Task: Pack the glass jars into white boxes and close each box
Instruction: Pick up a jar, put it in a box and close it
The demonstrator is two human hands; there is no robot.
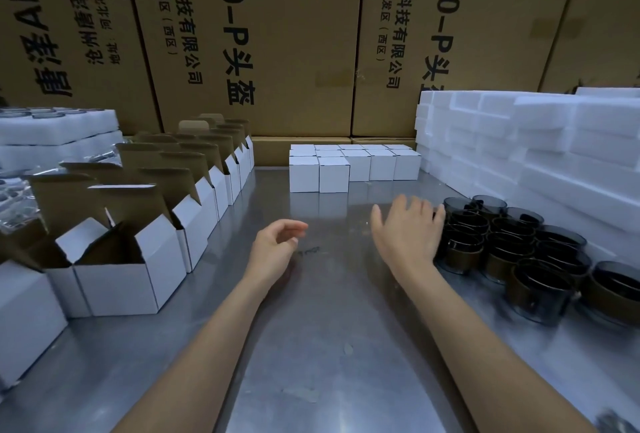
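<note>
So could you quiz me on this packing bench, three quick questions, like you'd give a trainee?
1. True or false: the right hand holds a jar.
2. The dark glass jars stand on which side of the table: A left, B right?
3. Fill in: the boxes at the back are all ____.

Key: 1 false, its fingers are spread beside the jars and grip nothing. 2 B. 3 closed; the open boxes line the left side.

On the shiny metal table, open white cardboard boxes stand in rows on the left. Dark glass jars sit on the right, with stacked white foam blocks behind them. Closed white boxes stand at the back, before tall brown cartons.
</note>
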